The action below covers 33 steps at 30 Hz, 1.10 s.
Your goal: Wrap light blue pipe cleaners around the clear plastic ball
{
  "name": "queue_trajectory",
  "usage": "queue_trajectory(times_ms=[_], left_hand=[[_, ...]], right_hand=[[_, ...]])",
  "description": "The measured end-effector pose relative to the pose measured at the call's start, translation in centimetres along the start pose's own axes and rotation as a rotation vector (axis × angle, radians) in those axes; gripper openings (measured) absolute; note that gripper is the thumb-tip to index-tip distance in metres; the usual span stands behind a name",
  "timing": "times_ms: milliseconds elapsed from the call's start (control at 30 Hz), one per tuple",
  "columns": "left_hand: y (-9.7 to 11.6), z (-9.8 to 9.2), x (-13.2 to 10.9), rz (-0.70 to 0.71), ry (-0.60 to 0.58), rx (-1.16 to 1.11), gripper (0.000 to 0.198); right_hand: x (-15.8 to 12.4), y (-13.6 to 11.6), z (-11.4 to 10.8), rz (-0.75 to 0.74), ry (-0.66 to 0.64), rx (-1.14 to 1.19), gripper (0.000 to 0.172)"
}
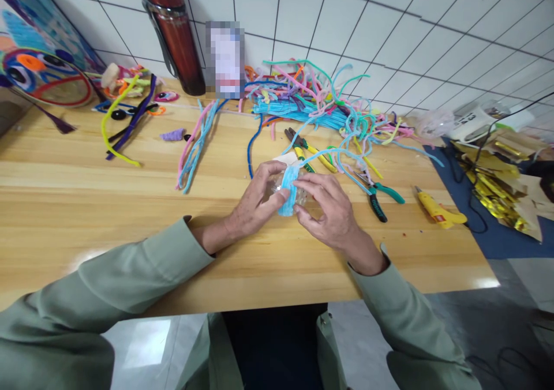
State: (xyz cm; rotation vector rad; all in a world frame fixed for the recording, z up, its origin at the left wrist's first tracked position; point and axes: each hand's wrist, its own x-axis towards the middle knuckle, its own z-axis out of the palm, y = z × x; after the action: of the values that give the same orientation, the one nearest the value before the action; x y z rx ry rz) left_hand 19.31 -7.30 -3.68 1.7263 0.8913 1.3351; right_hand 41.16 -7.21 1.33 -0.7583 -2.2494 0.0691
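Near the middle of the wooden table [130, 217], a clear, crinkled plastic piece [302, 196] carries a flat light-blue fuzzy strip [289, 191]. My left hand [255, 202] grips the strip and plastic from the left, its thumb pressed on the blue surface. From the right, my right hand [326, 208] touches the strip with its fingertips, thumb and fingers bent around its edge. A light-blue pipe cleaner [322, 154] runs from the strip's top toward the pile behind. Two pairs of pliers, one yellow-handled [318, 155] and one green-handled [385, 197], lie just beyond and to the right.
Colourful pipe cleaners [303, 110] are heaped along the tiled wall. A red flask [175, 38] and a blurred upright screen [225, 61] stand at the back. A yellow glue gun [439, 208] lies right; loose pipe cleaners [199, 145] lie left.
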Motion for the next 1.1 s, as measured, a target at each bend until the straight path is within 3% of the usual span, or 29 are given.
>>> queue_trajectory(times_ms=[1100], left_hand=[[0.30, 0.12, 0.39, -0.051, 0.046, -0.038, 0.039]], right_hand=[[0.15, -0.36, 0.09, -0.018, -0.009, 0.028, 0.048]])
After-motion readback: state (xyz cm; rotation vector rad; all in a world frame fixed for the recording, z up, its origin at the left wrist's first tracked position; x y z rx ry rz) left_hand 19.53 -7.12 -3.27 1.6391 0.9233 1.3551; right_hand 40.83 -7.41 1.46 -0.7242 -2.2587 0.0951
